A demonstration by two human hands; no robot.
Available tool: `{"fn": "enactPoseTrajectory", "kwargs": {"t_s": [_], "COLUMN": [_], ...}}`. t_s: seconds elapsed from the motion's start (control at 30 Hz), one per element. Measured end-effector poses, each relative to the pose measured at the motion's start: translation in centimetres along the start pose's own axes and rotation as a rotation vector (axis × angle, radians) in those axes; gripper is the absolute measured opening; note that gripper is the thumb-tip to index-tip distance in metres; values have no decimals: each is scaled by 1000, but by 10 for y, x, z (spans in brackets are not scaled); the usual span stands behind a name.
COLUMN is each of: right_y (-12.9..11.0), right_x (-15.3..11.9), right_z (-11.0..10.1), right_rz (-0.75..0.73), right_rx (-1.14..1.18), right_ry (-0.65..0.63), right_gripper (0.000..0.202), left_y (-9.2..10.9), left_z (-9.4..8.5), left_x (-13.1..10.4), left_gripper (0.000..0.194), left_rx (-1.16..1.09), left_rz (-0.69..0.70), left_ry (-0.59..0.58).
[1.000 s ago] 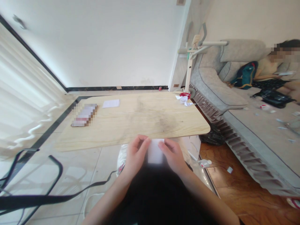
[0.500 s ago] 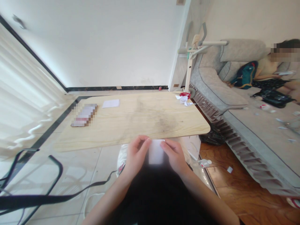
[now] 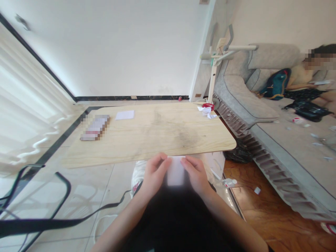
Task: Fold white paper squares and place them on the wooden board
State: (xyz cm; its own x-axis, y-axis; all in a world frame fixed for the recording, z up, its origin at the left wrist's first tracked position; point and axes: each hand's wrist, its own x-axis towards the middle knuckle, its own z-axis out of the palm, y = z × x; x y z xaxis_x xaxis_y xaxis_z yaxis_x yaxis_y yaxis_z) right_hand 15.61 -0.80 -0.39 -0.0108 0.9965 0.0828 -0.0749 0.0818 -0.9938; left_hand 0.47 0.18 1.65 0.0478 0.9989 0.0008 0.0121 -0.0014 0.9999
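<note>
A small white paper (image 3: pixel 175 171) hangs between my hands, just in front of the near edge of the wooden table (image 3: pixel 147 134). My left hand (image 3: pixel 157 168) pinches its upper left corner between thumb and fingers. At the upper right corner, my right hand (image 3: pixel 194 169) holds it the same way. Farther off on the tabletop lies a flat stack of white paper (image 3: pixel 125 114). Folded white paper pieces (image 3: pixel 206 111) rest at the far right corner beside red-handled scissors (image 3: pixel 208 105).
A blurred-out flat item (image 3: pixel 95 127) lies on the table's left part. A person (image 3: pixel 301 75) sits on the grey sofa (image 3: pixel 265 101) at the right. Black metal tubing (image 3: pixel 64 185) and a strap (image 3: pixel 52 224) are at the lower left. A white bottle (image 3: pixel 230 182) lies at the lower right.
The view has shifted very slightly. Both hands keep their pinch on the white paper, with almost no movement.
</note>
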Motion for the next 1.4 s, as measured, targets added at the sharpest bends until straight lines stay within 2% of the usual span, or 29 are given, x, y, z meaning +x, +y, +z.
{"fn": "enactPoseTrajectory", "kwargs": {"t_s": [0.1,0.23,0.3,0.67,0.93,1.23,1.4], "right_y": [-1,-3,-4,-5,-3,-4,-1], "right_x": [0,0,0,2,2,2,1], "right_z": [0,0,1,2,1,1,2], "right_rz": [-5,5,14,-14,-36,-29,-26], "right_rx": [-10,-38,-56,-162,-181,-213,-228], "right_ry": [-1,-19,-31,-39,16,50,-24], "right_gripper": [41,42,41,43,39,37,39], "left_y": [0,-1,0,2,4,3,0], "left_z": [-1,-1,0,1,3,3,1], "left_x": [1,-1,-2,0,-1,0,1], "left_gripper": [22,25,28,35,35,37,37], "left_rx": [22,70,81,42,-39,10,50], "left_rz": [11,2,-9,-57,-133,-109,-70], "left_ry": [-29,-161,-191,-74,-233,-205,-147]}}
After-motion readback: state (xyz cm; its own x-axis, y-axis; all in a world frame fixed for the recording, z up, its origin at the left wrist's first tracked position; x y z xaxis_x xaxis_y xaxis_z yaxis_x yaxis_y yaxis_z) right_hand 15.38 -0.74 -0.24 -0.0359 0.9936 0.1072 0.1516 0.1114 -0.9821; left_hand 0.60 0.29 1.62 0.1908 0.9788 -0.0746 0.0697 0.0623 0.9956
